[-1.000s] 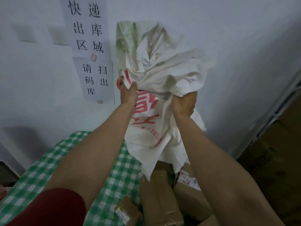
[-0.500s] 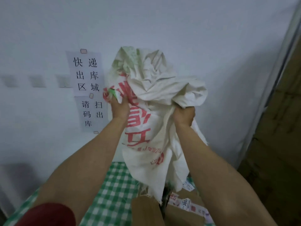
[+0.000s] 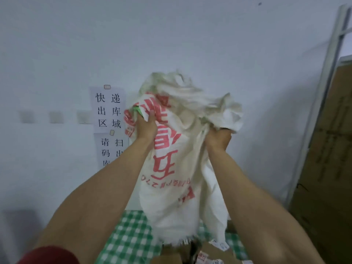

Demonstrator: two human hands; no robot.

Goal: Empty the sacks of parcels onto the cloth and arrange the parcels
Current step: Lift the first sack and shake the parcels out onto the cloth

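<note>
Sack [image 3: 171, 187] is hanging in front of the wall, white woven stuff with red print, and I'm seeing both hands bunching its upper end. Left hand [image 3: 145, 126] is gripping a fold by the red lettering, and right hand [image 3: 217, 140] is clenching crumpled fabric on the other side. The frayed lower edge is dangling just above the green-checked cloth [image 3: 129, 239], where labelled cardboard parcels [image 3: 219, 254] are lying. A paper notice [image 3: 110, 111] is showing on the wall beside the left hand.
</note>
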